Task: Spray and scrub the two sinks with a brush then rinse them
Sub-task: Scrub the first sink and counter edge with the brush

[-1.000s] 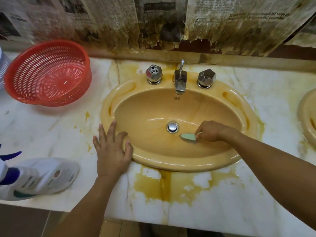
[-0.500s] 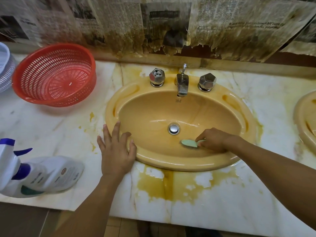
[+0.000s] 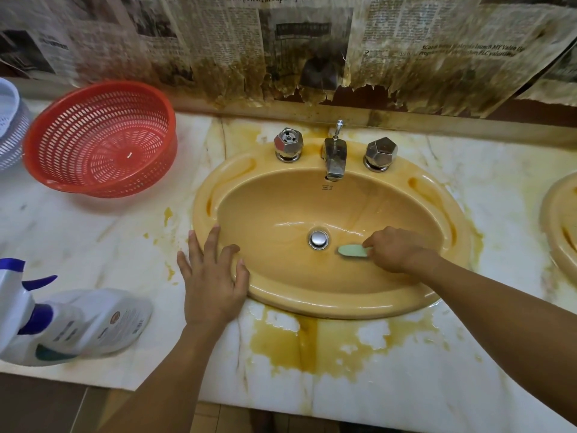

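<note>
A yellow oval sink (image 3: 312, 295) is set in a stained marble counter, with a chrome drain plug (image 3: 318, 239) at its bottom. My right hand (image 3: 396, 250) is inside the basin, closed around a pale green brush (image 3: 352, 250) whose head rests on the basin just right of the drain. My left hand (image 3: 212, 276) lies flat with fingers spread on the sink's front-left rim and holds nothing. Part of a second yellow sink (image 3: 560, 226) shows at the right edge. A white spray bottle (image 3: 81, 326) with a purple trigger lies on its side at the front left.
A chrome tap (image 3: 335, 157) with two faceted knobs stands behind the basin. A red perforated basket (image 3: 103, 140) sits at the back left, a white one (image 3: 9, 126) beside it. Torn, stained newspaper (image 3: 281, 51) covers the wall. Yellow stains mark the counter (image 3: 312, 342) in front.
The brush and my right hand have shifted slightly within the basin near the drain. The view has tilted a little. My left hand stays on the rim.
</note>
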Motion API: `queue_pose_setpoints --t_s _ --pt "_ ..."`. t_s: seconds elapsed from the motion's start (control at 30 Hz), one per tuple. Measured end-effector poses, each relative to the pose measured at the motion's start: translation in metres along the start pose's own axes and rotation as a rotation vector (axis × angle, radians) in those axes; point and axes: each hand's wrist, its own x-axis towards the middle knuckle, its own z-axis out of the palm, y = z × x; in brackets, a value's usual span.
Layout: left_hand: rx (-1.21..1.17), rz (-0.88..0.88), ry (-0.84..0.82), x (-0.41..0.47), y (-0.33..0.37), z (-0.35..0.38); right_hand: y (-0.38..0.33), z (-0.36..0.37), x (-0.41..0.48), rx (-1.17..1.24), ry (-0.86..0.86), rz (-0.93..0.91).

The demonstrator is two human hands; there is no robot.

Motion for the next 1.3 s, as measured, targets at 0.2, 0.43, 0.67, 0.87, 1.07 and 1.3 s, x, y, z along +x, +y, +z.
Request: queue_pose_setpoints --t_s 0.2,0.43,0.67,0.87,1.07,1.3 --pt "0.0 -0.008 -0.005 0.0 0.001 0.0 -0.005 -0.003 0.004 0.079 -0.152 -0.105" --pt "-0.023 -0.012 -0.003 0.0 0.002 -0.001 0.0 0.008 0.015 -0.023 0.046 -0.051" --pt "-0.007 -0.012 0.001 0.0 0.002 -0.001 0.007 -0.023 0.019 -0.35 0.386 -0.038" --pt "-0.013 -0.026 -0.002 0.0 0.002 -0.001 0.003 -0.003 0.019 -0.277 0.161 -0.115" --pt "-0.019 -0.032 0.0 -0.001 0.002 -0.002 0.004 -0.006 0.031 -0.242 0.295 -0.042" --pt "-0.025 -0.041 -0.003 0.0 0.001 0.0 -0.006 0.001 0.033 -0.025 0.118 -0.053"
